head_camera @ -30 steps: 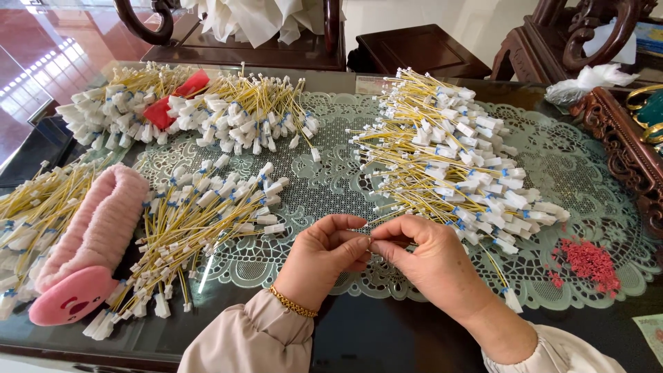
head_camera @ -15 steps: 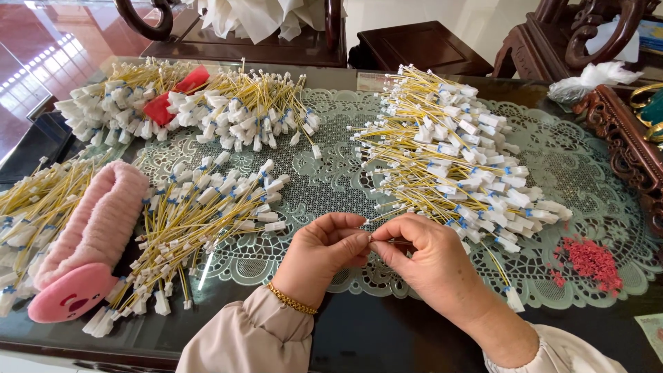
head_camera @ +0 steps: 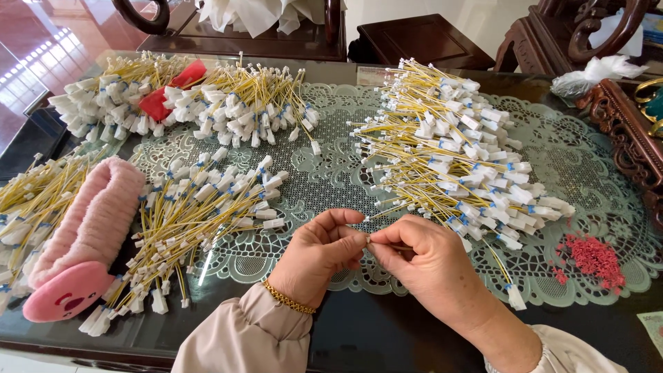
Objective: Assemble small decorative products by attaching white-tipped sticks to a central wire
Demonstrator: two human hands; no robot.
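One thin yellow wire [head_camera: 399,246] sits pinched between both hands, its near end at the fingertips. It runs rightward behind the right hand [head_camera: 431,266] and ends in a white connector [head_camera: 516,297] lying on the lace.

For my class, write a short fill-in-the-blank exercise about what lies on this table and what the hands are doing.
1. The left hand and right hand pinch one end of a thin ____ wire between their fingertips.
2. The plush slipper at the table's left is ____.
3. A heap of small ____ pieces lies on the lace mat, right of the hands.
4. The left wrist wears a ____ bracelet.

Missing words: yellow; pink; red; gold
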